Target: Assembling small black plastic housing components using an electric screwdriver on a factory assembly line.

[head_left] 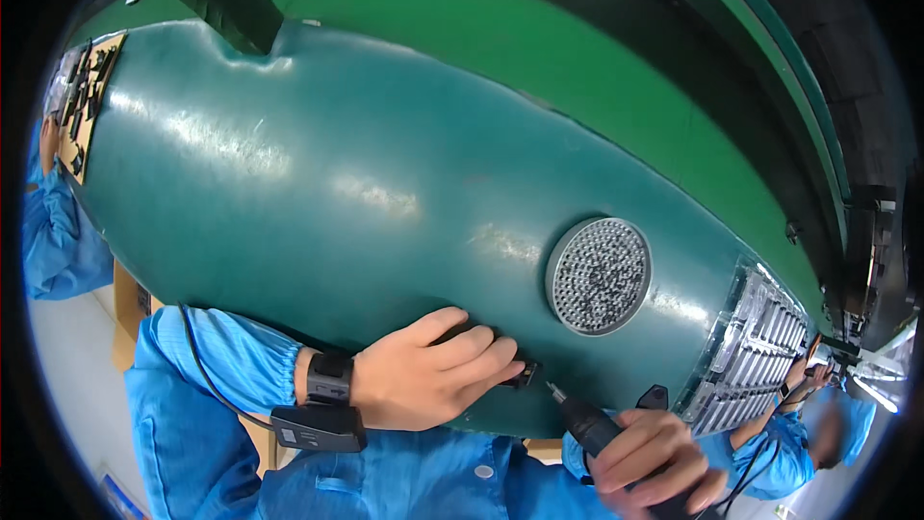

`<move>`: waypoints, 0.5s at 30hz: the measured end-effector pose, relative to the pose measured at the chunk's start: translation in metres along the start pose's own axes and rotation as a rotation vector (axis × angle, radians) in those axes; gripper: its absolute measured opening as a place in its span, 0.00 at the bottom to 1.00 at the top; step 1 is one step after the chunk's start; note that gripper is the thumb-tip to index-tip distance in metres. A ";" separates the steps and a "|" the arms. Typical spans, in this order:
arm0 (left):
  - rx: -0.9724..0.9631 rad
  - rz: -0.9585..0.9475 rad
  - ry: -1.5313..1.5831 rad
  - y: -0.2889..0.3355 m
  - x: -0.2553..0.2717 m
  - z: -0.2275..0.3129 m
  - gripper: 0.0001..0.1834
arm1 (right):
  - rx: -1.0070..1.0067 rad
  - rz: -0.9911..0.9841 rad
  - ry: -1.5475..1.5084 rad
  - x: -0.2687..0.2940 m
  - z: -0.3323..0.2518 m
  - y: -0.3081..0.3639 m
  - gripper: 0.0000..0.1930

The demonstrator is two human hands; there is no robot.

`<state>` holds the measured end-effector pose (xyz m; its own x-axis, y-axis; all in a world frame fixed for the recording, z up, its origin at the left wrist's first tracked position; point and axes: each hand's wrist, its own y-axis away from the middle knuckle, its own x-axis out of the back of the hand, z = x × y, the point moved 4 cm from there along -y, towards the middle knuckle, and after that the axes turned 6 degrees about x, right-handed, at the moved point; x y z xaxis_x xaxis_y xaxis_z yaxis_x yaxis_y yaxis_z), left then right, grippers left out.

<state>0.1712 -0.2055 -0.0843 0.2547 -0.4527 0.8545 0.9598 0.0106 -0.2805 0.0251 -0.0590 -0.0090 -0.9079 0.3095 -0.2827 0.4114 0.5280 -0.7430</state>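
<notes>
My left hand (433, 366) rests at the table's near edge, fingers curled over a small dark part (525, 376). Only one end of that part sticks out past the fingertips; the rest is hidden under the hand. My right hand (650, 457) is wrapped round a black electric screwdriver (587, 422). Its metal bit points up and left, close to the exposed end of the dark part but apart from it. Beyond the screwdriver sits a round grey dish (600, 276) with many small screw-like pieces in its dimpled bottom.
A clear plastic tray (751, 356) with rows of silvery parts lies at the right. At the far left a tan board (91, 101) carries several black parts. A green post (217, 0) stands at the table's back edge. Co-workers in blue (63, 231) sit at both ends.
</notes>
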 end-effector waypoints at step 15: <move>0.200 0.068 -0.050 0.005 -0.002 0.000 0.12 | -0.066 -0.253 0.070 -0.019 0.010 0.016 0.08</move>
<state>0.1753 -0.2044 -0.0878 0.3208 -0.4002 0.8585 0.9431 0.2188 -0.2504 0.0479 -0.0637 -0.0219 -0.9756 0.2139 -0.0487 0.1785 0.6452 -0.7429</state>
